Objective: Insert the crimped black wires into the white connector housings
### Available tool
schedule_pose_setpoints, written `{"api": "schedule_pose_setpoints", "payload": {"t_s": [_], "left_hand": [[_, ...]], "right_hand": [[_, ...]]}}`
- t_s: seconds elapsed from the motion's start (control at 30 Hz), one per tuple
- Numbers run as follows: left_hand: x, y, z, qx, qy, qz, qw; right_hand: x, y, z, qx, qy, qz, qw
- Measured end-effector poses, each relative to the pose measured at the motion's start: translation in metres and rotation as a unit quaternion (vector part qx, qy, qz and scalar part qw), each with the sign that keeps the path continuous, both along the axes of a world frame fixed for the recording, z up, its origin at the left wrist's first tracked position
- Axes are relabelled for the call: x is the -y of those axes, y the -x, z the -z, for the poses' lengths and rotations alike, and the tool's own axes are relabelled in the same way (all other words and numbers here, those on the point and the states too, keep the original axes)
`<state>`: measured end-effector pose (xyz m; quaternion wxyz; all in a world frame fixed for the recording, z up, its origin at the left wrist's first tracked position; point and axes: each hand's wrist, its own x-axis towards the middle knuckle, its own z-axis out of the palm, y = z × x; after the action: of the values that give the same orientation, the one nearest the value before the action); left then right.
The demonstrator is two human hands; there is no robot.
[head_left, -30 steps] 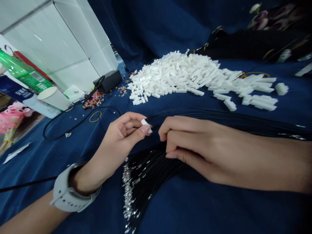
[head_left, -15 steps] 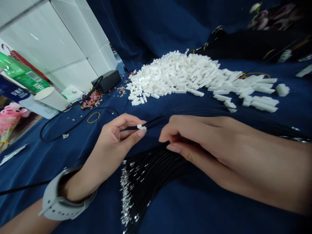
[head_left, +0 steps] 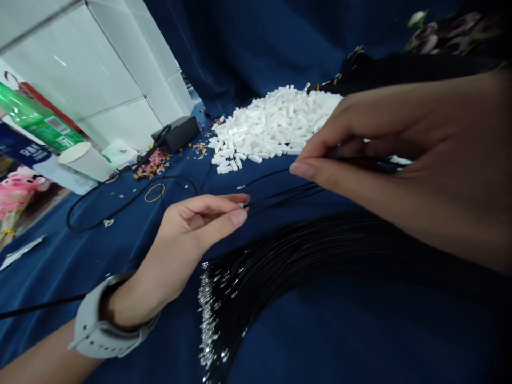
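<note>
- Left hand (head_left: 188, 226): the thumb and forefinger are pressed together on a small white piece (head_left: 241, 205). It's mostly hidden between the fingertips, so only a sliver shows.
- A thin black wire (head_left: 280, 193) meets that piece right at the pinch and runs up and to the right. It looks fairly taut, and I'd guess that's what keeps its end lined up with the piece.
- Right hand (head_left: 400, 154): it's lifted off the cloth, close to the camera, with the thumb and forefinger closed on the far stretch of that wire. There may be a strand or two more in there, can't tell. The other fingers are curled in.
- Under and between the hands a fat bundle of black wires (head_left: 304, 256) fans across the blue cloth (head_left: 328, 346). Their silvery tips (head_left: 207, 312) all lie at the near-left end, just beside the left wrist, so a single one is probably easy to pick out.
- There's a grey watch (head_left: 100, 330) on that wrist.
- Beyond the hands is a big heap of white pieces (head_left: 268, 125), the same sort as the pinched one. It's near enough to reach.
- Off to the left are a yellow rubber band (head_left: 155, 192), a loop of black cable (head_left: 120, 205), a black box (head_left: 178, 133), some colourful bits (head_left: 154, 162), a paper cup (head_left: 86, 160) and a green bottle (head_left: 36, 120), by a white tiled wall (head_left: 80, 69).
</note>
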<state>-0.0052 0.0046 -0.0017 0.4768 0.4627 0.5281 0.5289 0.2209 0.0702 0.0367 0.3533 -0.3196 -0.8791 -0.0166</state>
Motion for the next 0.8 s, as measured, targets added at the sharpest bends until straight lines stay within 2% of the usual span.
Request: {"api": "schedule_pose_setpoints", "payload": {"t_s": [0.13, 0.23, 0.47, 0.8], "left_hand": [[-0.002, 0.001, -0.001, 0.046, 0.022, -0.009, 0.999], [-0.002, 0.003, -0.002, 0.079, 0.038, 0.008, 0.996], [-0.003, 0.005, -0.004, 0.110, 0.060, 0.030, 0.992], [0.000, 0.004, -0.003, 0.105, 0.042, 0.036, 0.993]], "right_hand": [[-0.005, 0.004, 0.012, 0.036, 0.032, -0.031, 0.998], [-0.005, 0.009, 0.022, 0.032, 0.034, -0.060, 0.997], [0.001, 0.014, 0.028, 0.006, 0.054, -0.052, 0.997], [0.005, 0.014, 0.036, 0.006, 0.008, -0.034, 0.999]]}}
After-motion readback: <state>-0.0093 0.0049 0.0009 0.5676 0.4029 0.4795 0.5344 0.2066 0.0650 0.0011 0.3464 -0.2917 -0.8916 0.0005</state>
